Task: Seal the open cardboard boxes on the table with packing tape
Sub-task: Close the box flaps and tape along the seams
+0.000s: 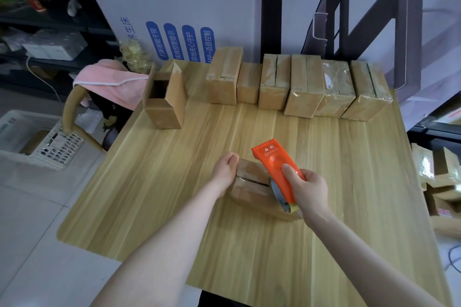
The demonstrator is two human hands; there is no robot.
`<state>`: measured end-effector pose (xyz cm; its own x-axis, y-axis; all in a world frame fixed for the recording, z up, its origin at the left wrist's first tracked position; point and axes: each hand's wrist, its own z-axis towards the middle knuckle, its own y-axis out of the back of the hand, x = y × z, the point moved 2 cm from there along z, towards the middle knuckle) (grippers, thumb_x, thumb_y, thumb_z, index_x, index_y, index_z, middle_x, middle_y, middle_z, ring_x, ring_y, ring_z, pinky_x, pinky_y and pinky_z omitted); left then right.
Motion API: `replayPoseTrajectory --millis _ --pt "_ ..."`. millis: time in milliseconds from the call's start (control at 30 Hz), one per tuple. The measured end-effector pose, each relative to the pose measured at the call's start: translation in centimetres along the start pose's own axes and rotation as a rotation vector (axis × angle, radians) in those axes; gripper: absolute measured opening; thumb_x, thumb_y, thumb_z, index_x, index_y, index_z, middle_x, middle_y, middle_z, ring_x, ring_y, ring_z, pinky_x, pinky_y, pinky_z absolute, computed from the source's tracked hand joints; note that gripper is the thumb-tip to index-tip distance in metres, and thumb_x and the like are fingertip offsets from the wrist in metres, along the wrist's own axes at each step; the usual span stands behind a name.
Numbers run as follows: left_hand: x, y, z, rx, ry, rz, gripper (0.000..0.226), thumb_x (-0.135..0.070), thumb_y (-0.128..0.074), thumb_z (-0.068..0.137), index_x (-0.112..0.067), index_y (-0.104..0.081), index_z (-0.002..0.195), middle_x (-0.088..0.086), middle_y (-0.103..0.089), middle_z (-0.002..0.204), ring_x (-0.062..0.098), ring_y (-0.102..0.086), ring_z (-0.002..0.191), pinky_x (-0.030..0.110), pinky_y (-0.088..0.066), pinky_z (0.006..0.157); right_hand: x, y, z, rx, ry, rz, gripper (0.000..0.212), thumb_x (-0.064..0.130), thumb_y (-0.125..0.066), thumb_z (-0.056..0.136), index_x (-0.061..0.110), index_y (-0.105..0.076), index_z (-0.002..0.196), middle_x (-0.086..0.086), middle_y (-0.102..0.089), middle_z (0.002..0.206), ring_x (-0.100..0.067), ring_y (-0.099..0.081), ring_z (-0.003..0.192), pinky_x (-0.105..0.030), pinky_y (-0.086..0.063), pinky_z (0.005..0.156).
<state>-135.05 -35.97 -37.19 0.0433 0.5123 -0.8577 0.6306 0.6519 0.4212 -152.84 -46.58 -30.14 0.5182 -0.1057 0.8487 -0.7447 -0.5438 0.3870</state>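
Note:
A small cardboard box (249, 182) lies on the wooden table (174, 194) near its middle, its top flaps closed with a dark seam between them. My left hand (225, 168) holds the box's far left end, fingers curled over the edge. My right hand (308, 188) grips an orange tape dispenser (274, 167) with its roll of tape (283, 198) resting at the box's near right end. An open box (163, 97) stands at the table's back left, flaps up.
A row of several taped boxes (299, 87) lines the table's far edge against a white wall panel. A chair with a pink cloth (109, 80) stands left of the table. A white crate (32, 137) sits on the floor at left. More boxes (441, 182) lie at right.

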Motion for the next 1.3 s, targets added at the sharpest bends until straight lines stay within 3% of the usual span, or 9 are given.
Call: replayPoseTrajectory --millis 200,400,467,600,733,900,1033,1133,1300 --pt "-0.2 -1.9 -0.6 0.031 0.255 -0.350 0.034 -0.032 -0.030 0.102 -0.017 -0.059 0.109 -0.005 -0.058 0.105 0.011 -0.053 0.093 0.031 -0.045 0.083 -0.1 0.1 0.7 0.008 -0.021 0.029 0.056 0.042 -0.066 0.087 -0.012 -0.060 0.079 -0.011 -0.056 0.062 -0.022 -0.051 0.058 -0.035 -0.040 0.057" --pt "0.9 -2.1 0.3 0.115 0.517 -0.448 0.060 -0.062 -0.036 0.092 -0.017 -0.061 0.123 0.010 -0.069 0.115 0.031 -0.063 0.109 0.053 -0.045 0.101 0.0 -0.1 1.2 0.012 -0.037 0.031 0.053 0.041 -0.065 0.088 -0.012 -0.061 0.081 -0.010 -0.057 0.062 -0.021 -0.053 0.058 -0.033 -0.041 0.056" --pt "0.9 -2.1 0.4 0.126 0.521 -0.469 0.058 -0.060 -0.036 0.094 -0.016 -0.062 0.121 0.010 -0.070 0.112 0.030 -0.065 0.105 0.049 -0.049 0.097 0.0 -0.1 1.3 0.012 -0.038 0.034 0.054 0.041 -0.065 0.088 -0.012 -0.061 0.080 -0.010 -0.056 0.061 -0.021 -0.052 0.057 -0.033 -0.040 0.057" --pt "0.5 -2.0 0.6 0.094 0.473 -0.529 0.056 -0.050 -0.027 0.102 -0.012 -0.067 0.089 0.009 -0.069 0.079 0.020 -0.067 0.067 0.024 -0.054 0.056 0.1 -0.1 1.1 0.027 -0.035 0.047 0.052 0.041 -0.065 0.089 -0.011 -0.063 0.082 -0.013 -0.061 0.064 -0.023 -0.056 0.059 -0.035 -0.044 0.058" --pt "-0.4 -1.4 0.1 0.114 0.462 -0.605 0.068 -0.053 -0.013 0.101 -0.013 -0.068 0.100 0.010 -0.070 0.091 0.023 -0.066 0.081 0.027 -0.052 0.067 0.7 0.4 0.6 0.053 -0.026 0.079 0.044 0.039 -0.065 0.090 -0.004 -0.067 0.080 -0.007 -0.063 0.061 -0.016 -0.057 0.053 -0.026 -0.045 0.051" --pt "-2.7 -0.1 1.4 0.005 -0.063 -0.064 0.036 -0.037 -0.037 0.102 -0.020 -0.060 0.124 -0.002 -0.061 0.129 0.014 -0.052 0.123 0.025 -0.038 0.094 1.7 3.1 0.2 -0.008 -0.039 0.311 0.026 0.029 -0.063 0.092 0.007 -0.069 0.080 0.001 -0.066 0.058 -0.009 -0.060 0.051 -0.021 -0.047 0.050" --pt "-5.7 -1.6 0.3 0.289 -0.333 0.562 0.042 -0.037 -0.053 0.093 -0.029 -0.052 0.134 -0.011 -0.058 0.130 0.013 -0.051 0.122 0.033 -0.037 0.105 2.1 4.7 0.4 -0.013 -0.054 0.375 0.029 0.031 -0.064 0.092 0.003 -0.070 0.090 -0.011 -0.069 0.077 -0.020 -0.062 0.067 -0.028 -0.047 0.060" --pt "-5.9 -2.1 -1.6 0.302 -0.324 0.826 0.048 -0.046 -0.060 0.086 -0.034 -0.052 0.131 -0.010 -0.057 0.128 0.016 -0.051 0.120 0.034 -0.039 0.100 1.8 5.5 0.3 0.010 -0.056 0.363 0.030 0.031 -0.064 0.092 0.002 -0.071 0.087 -0.011 -0.068 0.072 -0.020 -0.061 0.064 -0.030 -0.045 0.060" --pt "-2.7 -0.9 -5.9 0.157 0.067 0.670 0.063 -0.059 -0.065 0.075 -0.028 -0.055 0.130 -0.009 -0.063 0.122 0.014 -0.059 0.112 0.025 -0.046 0.084 1.7 6.3 -0.5 0.090 -0.027 0.332 0.032 0.030 -0.062 0.093 0.002 -0.069 0.078 -0.002 -0.064 0.054 -0.013 -0.057 0.048 -0.027 -0.043 0.054"
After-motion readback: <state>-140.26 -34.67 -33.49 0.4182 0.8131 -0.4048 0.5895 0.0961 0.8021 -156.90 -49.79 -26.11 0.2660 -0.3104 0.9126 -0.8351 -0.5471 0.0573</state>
